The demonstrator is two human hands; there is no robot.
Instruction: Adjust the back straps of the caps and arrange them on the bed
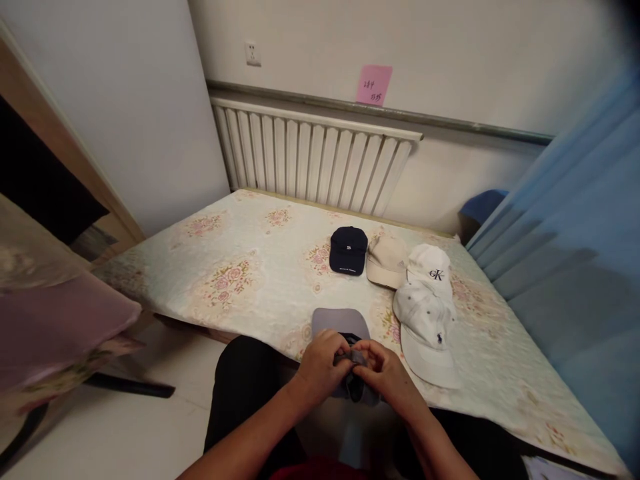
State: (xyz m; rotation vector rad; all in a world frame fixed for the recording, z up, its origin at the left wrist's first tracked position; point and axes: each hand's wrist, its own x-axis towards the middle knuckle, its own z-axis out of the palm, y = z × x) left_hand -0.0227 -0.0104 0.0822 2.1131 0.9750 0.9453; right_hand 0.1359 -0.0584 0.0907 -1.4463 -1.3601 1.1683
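A grey cap (338, 323) lies upside down at the near edge of the floral mattress (240, 267), its brim pointing away from me. My left hand (320, 365) and my right hand (383, 372) are both closed on the cap's back strap, fingers pinched together over it. Beyond it lie a navy cap (349, 249), a beige cap (385, 260), a white cap with black letters (431, 268) and a pale grey-white cap (426, 327) with a small dark emblem.
A white radiator (310, 157) runs along the far wall under a pipe, with a pink note (374, 85) above it. A blue curtain (575, 267) hangs at the right. A pinkish cushion (55, 327) sits at the left. My dark-trousered knees press against the mattress edge.
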